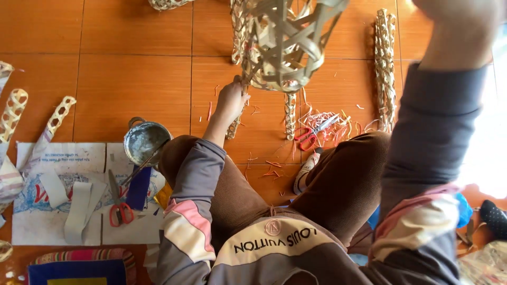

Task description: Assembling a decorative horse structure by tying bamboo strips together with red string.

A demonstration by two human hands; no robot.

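Here, from the person's lap outward:

- Nearest, by the left knee, sheets of printed paper (63,211) lie on the tiled floor (132,79). On them rest one pair of red-handled scissors (119,203), two pale flat strips (79,203) and a dark blue card (139,187).
- Just past the paper stands one metal pot (145,141), with a thin stick leaning out of it.
- Between the knees, orange and pale strip offcuts (272,170) are scattered on the floor.
- Beyond the right knee lies a second pair of red-handled scissors (311,136), on a heap of coloured trimmings (338,124).
- The left hand (231,100) is raised, its fingers closed on the lower edge of the open-weave bamboo basket (285,45), which is held up in the air above the floor.
- The right hand (459,18) is raised at the top right edge; whether its fingers are closed cannot be told, nor what it touches.
- Farther off, woven lattice pieces lie on the floor: one tall one (385,68) at the right, one short one (290,116) under the basket, and two (13,113) at the left edge.
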